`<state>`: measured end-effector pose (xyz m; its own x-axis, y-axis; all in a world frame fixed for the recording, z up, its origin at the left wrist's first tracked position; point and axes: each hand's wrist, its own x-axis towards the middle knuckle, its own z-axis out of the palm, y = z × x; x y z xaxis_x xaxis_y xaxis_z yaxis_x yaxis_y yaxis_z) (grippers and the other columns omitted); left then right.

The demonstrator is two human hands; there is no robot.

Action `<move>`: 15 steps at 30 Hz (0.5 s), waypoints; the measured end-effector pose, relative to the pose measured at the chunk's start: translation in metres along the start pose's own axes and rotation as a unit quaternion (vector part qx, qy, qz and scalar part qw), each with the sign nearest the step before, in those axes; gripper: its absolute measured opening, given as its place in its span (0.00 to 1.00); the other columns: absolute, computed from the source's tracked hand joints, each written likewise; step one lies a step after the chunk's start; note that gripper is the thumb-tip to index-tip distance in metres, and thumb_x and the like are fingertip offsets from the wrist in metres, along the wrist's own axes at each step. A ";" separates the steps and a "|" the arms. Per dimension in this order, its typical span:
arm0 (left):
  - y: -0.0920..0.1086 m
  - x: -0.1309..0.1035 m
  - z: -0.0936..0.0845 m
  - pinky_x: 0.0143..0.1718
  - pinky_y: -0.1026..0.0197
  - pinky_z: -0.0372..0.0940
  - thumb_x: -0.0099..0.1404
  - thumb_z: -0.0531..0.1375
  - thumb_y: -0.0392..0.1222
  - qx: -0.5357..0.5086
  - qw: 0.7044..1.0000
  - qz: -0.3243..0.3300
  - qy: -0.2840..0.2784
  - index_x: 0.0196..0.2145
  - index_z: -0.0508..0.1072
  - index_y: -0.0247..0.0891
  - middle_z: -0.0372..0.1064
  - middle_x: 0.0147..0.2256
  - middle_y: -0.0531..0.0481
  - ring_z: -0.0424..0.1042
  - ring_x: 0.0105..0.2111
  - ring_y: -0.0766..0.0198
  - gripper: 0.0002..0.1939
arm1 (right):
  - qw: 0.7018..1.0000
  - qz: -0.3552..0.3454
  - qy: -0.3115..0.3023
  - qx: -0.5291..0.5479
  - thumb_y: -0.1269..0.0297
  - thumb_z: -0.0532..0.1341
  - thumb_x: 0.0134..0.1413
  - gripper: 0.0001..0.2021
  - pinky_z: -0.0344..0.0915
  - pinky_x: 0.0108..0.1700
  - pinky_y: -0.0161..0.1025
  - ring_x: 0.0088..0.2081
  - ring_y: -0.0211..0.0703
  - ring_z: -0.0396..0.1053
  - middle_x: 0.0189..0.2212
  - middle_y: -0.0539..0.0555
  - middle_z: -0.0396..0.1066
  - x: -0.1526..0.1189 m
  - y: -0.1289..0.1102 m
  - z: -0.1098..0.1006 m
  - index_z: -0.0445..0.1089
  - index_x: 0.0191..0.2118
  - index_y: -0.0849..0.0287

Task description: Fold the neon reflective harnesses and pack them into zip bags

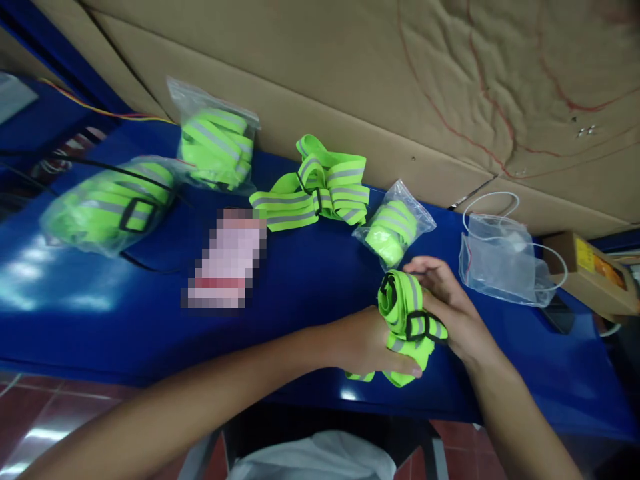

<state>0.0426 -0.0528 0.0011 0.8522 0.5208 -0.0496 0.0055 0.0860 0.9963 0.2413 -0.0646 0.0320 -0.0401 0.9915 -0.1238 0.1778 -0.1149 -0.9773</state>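
A rolled bundle of neon green reflective strap (403, 300) with grey stripes and a black buckle is between my hands, above the front part of the blue table. My left hand (373, 343) grips its lower part, thumb across the green band. Around the upper right side curl the fingers of my right hand (445, 300), partly hidden behind the roll. Just beyond them lies a small clear bag (393, 230) with green strap inside. A loose, tangled green strap (325, 183) rests farther back, left of that bag.
Two larger bags of green strap, one upright (217, 147) and one lying (110, 207), sit at the left. A pixelated pinkish rectangle (227, 257) is near them. To the right are empty clear bags (500, 257), a white cable and a cardboard box (590, 273). Cardboard lines the back.
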 end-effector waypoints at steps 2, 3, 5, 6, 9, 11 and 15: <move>0.002 -0.001 0.000 0.49 0.55 0.70 0.58 0.70 0.47 0.000 1.000 -0.026 0.012 0.42 0.77 0.37 0.77 0.39 0.49 0.75 0.41 0.57 0.16 | 0.983 -0.150 0.028 -0.105 0.66 0.66 0.61 0.17 0.70 0.56 0.39 0.57 0.44 0.71 0.56 0.51 0.72 -0.003 -0.001 -0.003 0.73 0.54 0.44; 0.003 -0.001 -0.001 0.48 0.55 0.70 0.58 0.71 0.47 -0.005 0.999 -0.036 0.018 0.42 0.77 0.37 0.77 0.39 0.49 0.75 0.41 0.57 0.17 | 0.966 -0.203 0.023 -0.159 0.68 0.63 0.65 0.16 0.68 0.60 0.40 0.59 0.44 0.70 0.57 0.51 0.72 -0.005 -0.003 -0.005 0.74 0.55 0.44; 0.006 -0.002 -0.003 0.47 0.55 0.70 0.57 0.71 0.47 -0.019 0.998 -0.052 0.013 0.43 0.77 0.38 0.77 0.39 0.50 0.74 0.41 0.57 0.18 | 0.937 -0.254 -0.021 -0.240 0.67 0.55 0.71 0.17 0.65 0.64 0.43 0.61 0.45 0.69 0.58 0.52 0.73 -0.012 -0.010 -0.011 0.75 0.57 0.45; 0.008 -0.002 -0.004 0.46 0.55 0.71 0.57 0.71 0.47 -0.032 0.998 -0.058 0.002 0.43 0.76 0.38 0.77 0.39 0.50 0.75 0.40 0.58 0.18 | 0.928 -0.261 -0.054 -0.260 0.63 0.53 0.73 0.18 0.64 0.66 0.44 0.63 0.47 0.69 0.61 0.53 0.72 -0.015 -0.013 -0.013 0.73 0.60 0.46; 0.011 0.000 -0.008 0.41 0.56 0.72 0.56 0.73 0.47 -0.096 0.992 -0.064 -0.058 0.40 0.76 0.38 0.76 0.36 0.50 0.74 0.36 0.59 0.18 | 0.907 -0.235 -0.139 -0.321 0.45 0.60 0.66 0.36 0.62 0.69 0.51 0.70 0.56 0.60 0.71 0.58 0.58 -0.021 -0.018 -0.015 0.55 0.73 0.52; 0.014 0.001 -0.012 0.43 0.55 0.72 0.54 0.74 0.45 -0.125 0.988 -0.050 -0.079 0.38 0.76 0.37 0.75 0.36 0.51 0.75 0.37 0.59 0.17 | 0.893 -0.204 -0.157 -0.370 0.42 0.68 0.57 0.49 0.63 0.69 0.52 0.72 0.58 0.56 0.74 0.59 0.52 -0.021 -0.016 -0.010 0.46 0.76 0.53; 0.017 0.003 -0.016 0.59 0.51 0.67 0.52 0.75 0.39 -0.107 0.992 -0.006 -0.070 0.46 0.77 0.38 0.76 0.46 0.49 0.74 0.51 0.55 0.24 | 0.906 -0.190 -0.116 -0.360 0.51 0.70 0.59 0.39 0.67 0.67 0.48 0.68 0.51 0.63 0.69 0.57 0.63 -0.017 -0.009 0.003 0.57 0.71 0.51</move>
<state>0.0365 -0.0361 0.0166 0.9168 0.3976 -0.0370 -0.0817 0.2774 0.9573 0.2375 -0.0809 0.0427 -0.4237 0.9019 0.0840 0.6998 0.3849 -0.6018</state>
